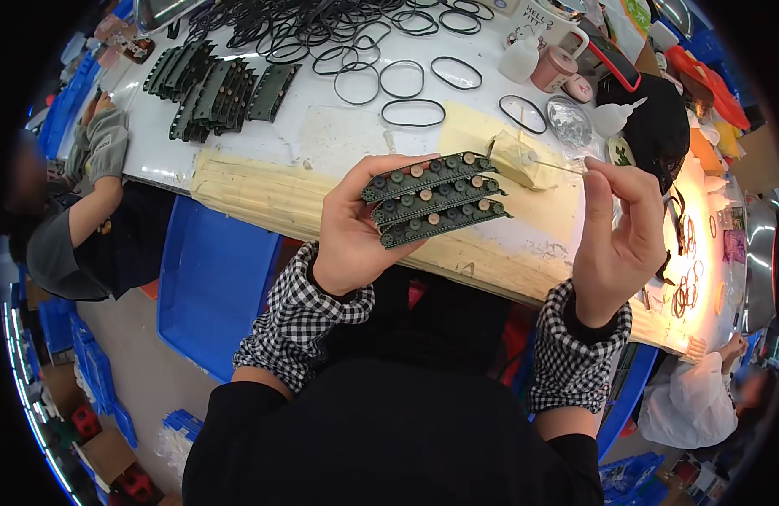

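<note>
My left hand [347,223] is closed around three dark green toy-tank wheel strips [436,202], stacked side by side above the table's near edge. Small round wheels run along each strip, most of them green and a few tan. To the right, my right hand [621,236] pinches a thin stick [565,169] between thumb and forefinger. The far end of that stick reaches a small block wrapped in yellow tape [514,162], just beyond the strips' right ends. Whether its tip sits inside the block or only touches it, I cannot tell.
Black rubber bands [355,59] lie piled and scattered at the back. More green strips [212,97] are stacked back left. Squeeze bottles [520,59] and a pink cup [555,69] stand back right. A blue bin [212,287] is below left. Other people sit at both sides.
</note>
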`<action>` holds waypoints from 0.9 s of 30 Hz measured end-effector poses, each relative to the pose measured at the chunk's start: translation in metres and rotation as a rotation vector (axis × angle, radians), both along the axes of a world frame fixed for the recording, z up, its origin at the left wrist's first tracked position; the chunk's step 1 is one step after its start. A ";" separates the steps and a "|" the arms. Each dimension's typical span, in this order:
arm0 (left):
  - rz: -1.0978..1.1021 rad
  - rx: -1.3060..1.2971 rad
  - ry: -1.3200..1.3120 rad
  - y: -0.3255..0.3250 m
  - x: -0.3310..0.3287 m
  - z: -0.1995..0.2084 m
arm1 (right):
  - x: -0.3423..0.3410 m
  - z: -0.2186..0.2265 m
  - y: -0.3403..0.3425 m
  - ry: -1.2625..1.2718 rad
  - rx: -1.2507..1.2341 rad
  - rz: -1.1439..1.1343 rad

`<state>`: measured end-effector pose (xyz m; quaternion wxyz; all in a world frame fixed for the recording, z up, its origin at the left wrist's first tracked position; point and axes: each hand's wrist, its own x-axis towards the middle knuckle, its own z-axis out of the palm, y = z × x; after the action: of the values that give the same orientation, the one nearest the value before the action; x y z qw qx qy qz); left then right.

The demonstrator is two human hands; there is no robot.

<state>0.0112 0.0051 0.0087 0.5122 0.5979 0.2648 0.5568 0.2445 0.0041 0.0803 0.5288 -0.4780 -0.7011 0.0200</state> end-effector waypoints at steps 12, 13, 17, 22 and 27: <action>-0.017 0.050 0.040 -0.004 0.008 0.008 | -0.041 -0.023 -0.011 0.508 -0.220 0.384; -0.016 0.060 0.047 -0.004 0.009 0.008 | -0.041 -0.024 -0.011 0.491 -0.211 0.377; -0.004 0.028 -0.005 -0.005 0.008 0.004 | -0.045 -0.026 -0.010 0.499 -0.211 0.386; -0.011 0.054 -0.008 -0.003 0.008 0.002 | -0.044 -0.026 -0.009 0.456 -0.189 0.372; -0.013 0.024 -0.008 -0.004 0.008 0.003 | -0.043 -0.027 -0.009 0.472 -0.206 0.369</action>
<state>0.0192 0.0012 0.0115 0.5095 0.6037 0.2522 0.5589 0.2012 -0.0049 0.0535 0.6133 -0.3760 -0.6280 0.2967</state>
